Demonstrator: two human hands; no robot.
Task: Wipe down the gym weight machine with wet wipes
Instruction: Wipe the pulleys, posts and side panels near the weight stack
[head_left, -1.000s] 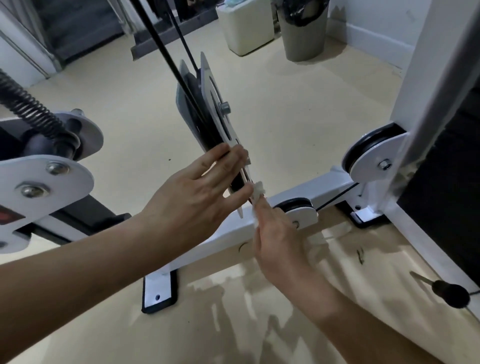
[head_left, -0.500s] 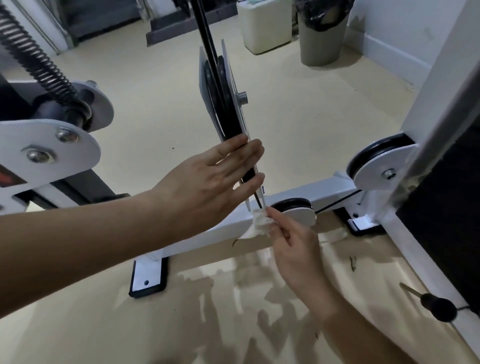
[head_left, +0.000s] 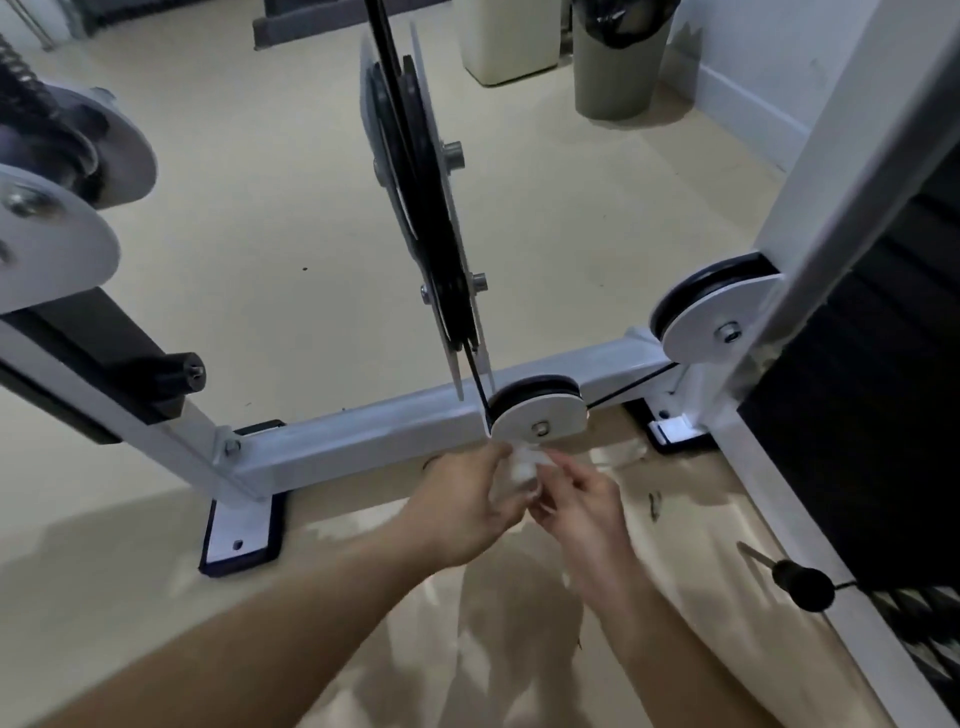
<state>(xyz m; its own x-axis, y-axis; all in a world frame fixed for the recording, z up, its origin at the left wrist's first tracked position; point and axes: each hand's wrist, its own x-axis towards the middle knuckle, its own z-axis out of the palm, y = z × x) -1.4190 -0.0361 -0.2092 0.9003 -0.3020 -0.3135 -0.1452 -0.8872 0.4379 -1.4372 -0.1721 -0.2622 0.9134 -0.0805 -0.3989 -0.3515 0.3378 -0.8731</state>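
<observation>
My left hand (head_left: 467, 501) and right hand (head_left: 584, 501) both pinch the crumpled white wet wipe (head_left: 519, 470), at 6 o'clock from the low white disc pulley (head_left: 540, 415) of the white steel weight machine (head_left: 363, 439). Wiping looks unfinished: cleaned parts can't be told.

A cream bin (head_left: 511, 44) stands beside a grey bin (head_left: 615, 73) — seemingly black-lined.

A smooth beige floor (head_left: 260, 208) meets a white wall (head_left: 753, 41); a cream rectangular bin (head_left: 509, 52) stands beside a grey round black-lined bin (head_left: 613, 78).
</observation>
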